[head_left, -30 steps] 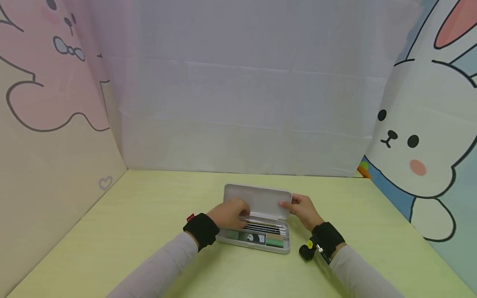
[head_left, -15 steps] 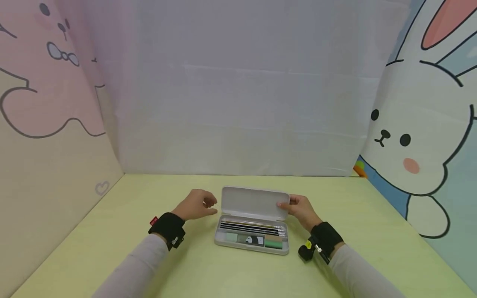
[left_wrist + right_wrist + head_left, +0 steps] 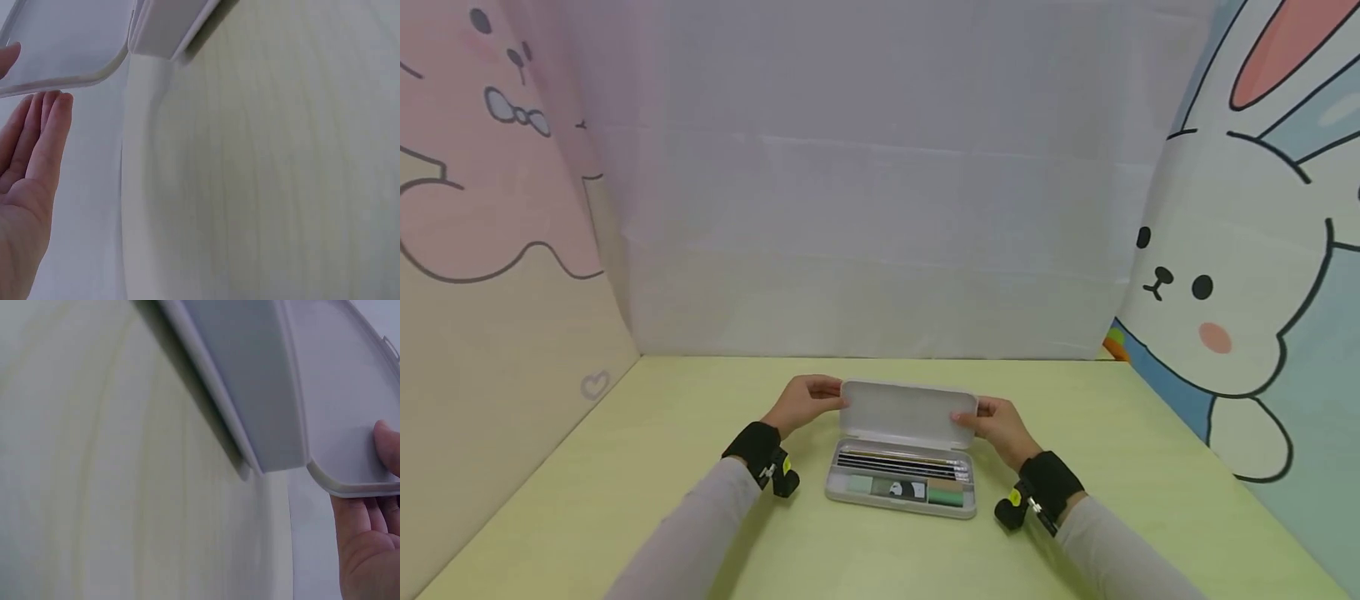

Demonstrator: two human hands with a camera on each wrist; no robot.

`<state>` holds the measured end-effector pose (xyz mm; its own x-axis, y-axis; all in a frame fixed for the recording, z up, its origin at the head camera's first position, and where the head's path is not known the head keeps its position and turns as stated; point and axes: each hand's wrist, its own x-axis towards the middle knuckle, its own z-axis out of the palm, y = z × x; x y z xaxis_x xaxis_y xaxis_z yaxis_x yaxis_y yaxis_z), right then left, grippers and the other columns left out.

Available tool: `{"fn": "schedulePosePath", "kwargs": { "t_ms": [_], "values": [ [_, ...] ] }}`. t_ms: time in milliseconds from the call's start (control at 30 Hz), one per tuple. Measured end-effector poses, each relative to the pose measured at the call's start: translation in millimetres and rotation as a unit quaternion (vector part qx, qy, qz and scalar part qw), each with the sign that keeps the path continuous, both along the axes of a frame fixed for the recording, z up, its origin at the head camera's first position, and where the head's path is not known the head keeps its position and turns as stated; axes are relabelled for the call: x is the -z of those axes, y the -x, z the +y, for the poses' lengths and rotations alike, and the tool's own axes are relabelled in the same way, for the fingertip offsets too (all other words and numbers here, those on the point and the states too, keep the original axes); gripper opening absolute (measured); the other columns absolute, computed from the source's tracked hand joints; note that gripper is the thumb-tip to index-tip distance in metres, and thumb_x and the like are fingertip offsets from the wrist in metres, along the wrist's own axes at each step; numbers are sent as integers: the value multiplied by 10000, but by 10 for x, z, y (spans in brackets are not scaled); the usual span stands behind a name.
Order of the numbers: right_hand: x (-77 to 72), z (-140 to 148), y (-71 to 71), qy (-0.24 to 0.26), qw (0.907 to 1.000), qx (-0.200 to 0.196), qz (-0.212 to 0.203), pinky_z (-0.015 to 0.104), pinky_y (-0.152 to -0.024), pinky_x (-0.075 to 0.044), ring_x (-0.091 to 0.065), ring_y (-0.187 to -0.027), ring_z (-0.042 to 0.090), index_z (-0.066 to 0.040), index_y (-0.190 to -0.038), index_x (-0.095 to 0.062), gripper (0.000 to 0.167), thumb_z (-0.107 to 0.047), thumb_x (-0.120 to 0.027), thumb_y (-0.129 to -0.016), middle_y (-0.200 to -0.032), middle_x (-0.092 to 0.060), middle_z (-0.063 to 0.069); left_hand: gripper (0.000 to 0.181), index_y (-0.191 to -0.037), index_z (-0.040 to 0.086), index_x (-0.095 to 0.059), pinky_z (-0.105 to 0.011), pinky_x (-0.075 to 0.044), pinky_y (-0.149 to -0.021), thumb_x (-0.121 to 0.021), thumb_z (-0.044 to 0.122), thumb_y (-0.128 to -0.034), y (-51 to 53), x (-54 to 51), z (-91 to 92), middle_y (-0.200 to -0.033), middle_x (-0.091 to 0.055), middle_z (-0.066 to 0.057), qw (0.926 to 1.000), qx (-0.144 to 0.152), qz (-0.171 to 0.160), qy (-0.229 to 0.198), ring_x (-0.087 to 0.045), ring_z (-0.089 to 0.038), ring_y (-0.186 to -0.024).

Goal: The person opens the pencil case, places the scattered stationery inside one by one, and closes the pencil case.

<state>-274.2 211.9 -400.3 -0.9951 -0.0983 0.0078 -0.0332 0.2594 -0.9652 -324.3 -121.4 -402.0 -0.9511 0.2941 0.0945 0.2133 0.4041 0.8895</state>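
Observation:
A pale grey pencil case [image 3: 842,494] lies open on the table, its hinged lid [image 3: 902,412] raised at the back. My left hand [image 3: 803,403] holds the lid's left edge; in the left wrist view its thumb [image 3: 7,59] is over the inner face and its fingers lie beyond the rim. At the lid's right edge my right hand [image 3: 1004,428] grips with the thumb [image 3: 389,449] on the inside. Several dark pencils [image 3: 898,467] lie in the back of the case. In front of them are a panda-patterned piece [image 3: 907,490], a pale green block [image 3: 860,483] and a green-and-tan block [image 3: 945,497].
The case stands near the middle of a light yellow-green table [image 3: 662,467]. A white sheet [image 3: 880,208] hangs behind, and printed panels with a pink animal [image 3: 490,192] and a white rabbit [image 3: 1247,308] flank the sides. Both wrists wear black bands with small cameras.
My left hand has come out of the case, moved left, then taken hold of the lid's left edge. The right hand stays on the lid's right edge.

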Motion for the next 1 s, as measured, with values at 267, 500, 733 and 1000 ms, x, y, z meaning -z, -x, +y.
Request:
{"fn": "schedulePosePath", "kwargs": {
  "t_ms": [267,500,733,1000],
  "values": [
    [40,-59,21,3,10000,-71,-52,343,-841,-564,-679,-922,135,122,-1198,-596,417,-117,-685,-868,-1117,-699,206,333,-1090,16,-686,-309,-548,-814,-767,163,-803,40,77,97,-1030,-717,-143,9998,7,-138,-116,-677,-137,-889],
    [20,-37,51,-19,9999,140,-67,336,-837,-564,-682,-924,141,103,-1185,-614,393,-106,-689,-861,-1100,-708,193,260,-1009,19,-703,-291,-539,-782,-773,129,-785,115,79,154,-983,-723,-133,9998,77,131,-158,-668,-136,-869],
    [-39,-78,49,-109,9999,85,-57,362,-867,-561,-678,-944,144,103,-1183,-612,400,-123,-692,-862,-1106,-705,193,239,-995,26,-710,-299,-536,-791,-771,120,-785,73,43,135,-969,-726,-123,9997,-103,184,-102,-670,-141,-873],
    [-67,-176,49,-214,9998,24,-2,386,-872,-560,-685,-961,179,105,-1170,-622,383,-110,-692,-861,-1123,-691,229,245,-995,17,-708,-311,-543,-796,-775,107,-777,1,40,70,-950,-717,-121,9991,-349,218,-91,-669,-155,-873]
  ]
}}
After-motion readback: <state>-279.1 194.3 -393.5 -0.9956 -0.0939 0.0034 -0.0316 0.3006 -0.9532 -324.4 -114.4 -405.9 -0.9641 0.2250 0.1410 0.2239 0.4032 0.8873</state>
